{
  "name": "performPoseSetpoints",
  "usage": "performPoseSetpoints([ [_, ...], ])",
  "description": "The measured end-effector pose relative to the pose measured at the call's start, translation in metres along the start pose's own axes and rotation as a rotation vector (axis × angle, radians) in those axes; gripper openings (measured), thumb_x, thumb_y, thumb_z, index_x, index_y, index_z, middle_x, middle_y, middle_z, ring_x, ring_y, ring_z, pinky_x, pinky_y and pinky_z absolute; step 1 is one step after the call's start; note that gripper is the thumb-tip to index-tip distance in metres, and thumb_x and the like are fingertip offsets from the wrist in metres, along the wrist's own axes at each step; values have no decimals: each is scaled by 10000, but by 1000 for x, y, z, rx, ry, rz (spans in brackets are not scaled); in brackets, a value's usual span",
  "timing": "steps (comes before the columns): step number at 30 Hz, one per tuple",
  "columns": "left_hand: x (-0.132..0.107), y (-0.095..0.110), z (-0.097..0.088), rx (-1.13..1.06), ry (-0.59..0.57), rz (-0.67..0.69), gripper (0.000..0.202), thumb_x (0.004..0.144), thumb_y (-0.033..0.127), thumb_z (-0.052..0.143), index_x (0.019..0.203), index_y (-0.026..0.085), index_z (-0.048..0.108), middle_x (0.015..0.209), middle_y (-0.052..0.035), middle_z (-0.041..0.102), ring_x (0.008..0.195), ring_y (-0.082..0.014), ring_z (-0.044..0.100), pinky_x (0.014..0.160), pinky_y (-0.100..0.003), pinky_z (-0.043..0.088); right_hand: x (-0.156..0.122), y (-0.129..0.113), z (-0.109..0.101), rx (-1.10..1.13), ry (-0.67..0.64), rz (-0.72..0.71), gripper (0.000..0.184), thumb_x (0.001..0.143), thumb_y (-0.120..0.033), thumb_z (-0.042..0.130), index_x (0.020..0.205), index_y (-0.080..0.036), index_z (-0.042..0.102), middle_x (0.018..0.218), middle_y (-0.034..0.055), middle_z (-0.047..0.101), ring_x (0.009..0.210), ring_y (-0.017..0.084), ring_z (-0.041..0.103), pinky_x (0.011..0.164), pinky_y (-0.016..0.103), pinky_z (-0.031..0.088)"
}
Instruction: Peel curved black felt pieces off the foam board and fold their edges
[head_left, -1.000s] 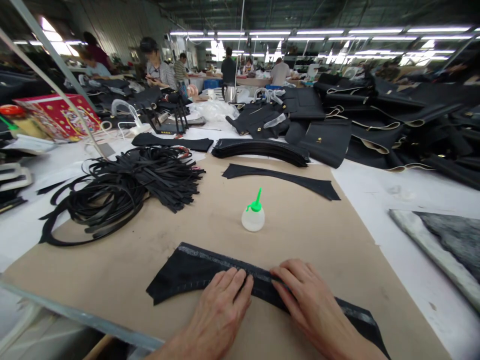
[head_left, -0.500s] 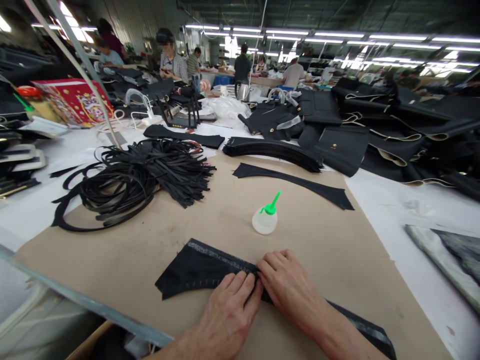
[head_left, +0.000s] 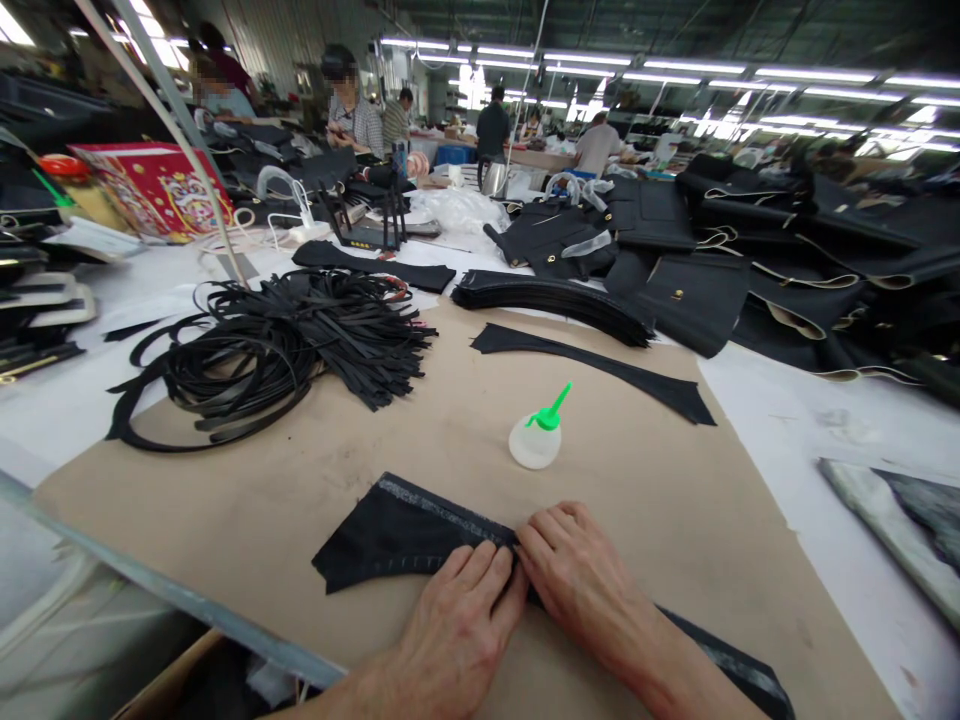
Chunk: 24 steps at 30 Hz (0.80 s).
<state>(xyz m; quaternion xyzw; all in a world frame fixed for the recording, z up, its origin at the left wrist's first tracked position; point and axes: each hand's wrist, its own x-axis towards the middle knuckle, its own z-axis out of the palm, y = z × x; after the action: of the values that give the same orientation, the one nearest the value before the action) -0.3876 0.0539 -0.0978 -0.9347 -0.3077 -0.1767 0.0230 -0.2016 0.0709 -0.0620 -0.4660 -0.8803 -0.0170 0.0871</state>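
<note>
A long, curved black leather-like piece (head_left: 397, 535) lies on brown paper, with a whitish strip along its upper edge and small pale marks along the lower one. At its narrow middle my left hand (head_left: 469, 620) presses on it with fingers closed together. My right hand (head_left: 577, 570) grips the upper edge just beside, fingers bent and touching the left fingertips. Both hands cover the middle of the piece, and the spot between the fingertips is hidden. Beyond them stands a squat translucent bottle (head_left: 535, 446) with a green nozzle.
Black strips (head_left: 300, 350) are heaped at the left. A single black piece (head_left: 592, 370) and a stack (head_left: 551, 302) of similar pieces lie farther back. Black bag parts (head_left: 757, 260) pile up at right. A router (head_left: 367, 235) stands behind; people work in the background.
Both hands keep their place on the black piece with almost no movement. The whole view has shifted slightly, so the bottle and background appear a little farther right.
</note>
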Motion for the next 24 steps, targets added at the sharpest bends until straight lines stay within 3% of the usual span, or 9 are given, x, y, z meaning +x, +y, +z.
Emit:
performPoseSetpoints([
  [5, -3, 0, 1, 3, -46, 18, 447, 918, 210, 396, 1357, 131, 428, 1309, -99, 514, 1176, -246, 445, 1002, -367, 344, 2, 0, 0, -18, -15, -16, 188, 820, -64, 629, 766, -195, 507, 782, 8, 510, 739, 214, 438, 799, 365, 330],
  [8, -4, 0, 3, 6, -9, 1, 432, 926, 240, 403, 1348, 153, 444, 1298, -87, 524, 1178, -233, 443, 1017, -354, 333, 3, -1, 0, -59, -21, -33, 203, 799, -57, 650, 764, -195, 505, 776, 8, 508, 728, 215, 429, 800, 365, 333],
  [15, -3, 0, 1, -9, -21, 8, 444, 929, 224, 386, 1358, 120, 430, 1307, -90, 512, 1173, -233, 444, 1020, -344, 335, 2, -4, 0, -14, 64, -35, 262, 735, -37, 700, 740, -192, 489, 753, 3, 488, 704, 204, 411, 737, 339, 321],
  [24, -4, 2, 1, -53, -4, -20, 455, 903, 216, 414, 1347, 118, 434, 1283, -111, 518, 1149, -250, 452, 1003, -362, 357, -3, -6, 0, 24, 111, -20, 181, 865, -37, 497, 760, -184, 487, 762, 21, 485, 707, 203, 399, 707, 340, 288],
])
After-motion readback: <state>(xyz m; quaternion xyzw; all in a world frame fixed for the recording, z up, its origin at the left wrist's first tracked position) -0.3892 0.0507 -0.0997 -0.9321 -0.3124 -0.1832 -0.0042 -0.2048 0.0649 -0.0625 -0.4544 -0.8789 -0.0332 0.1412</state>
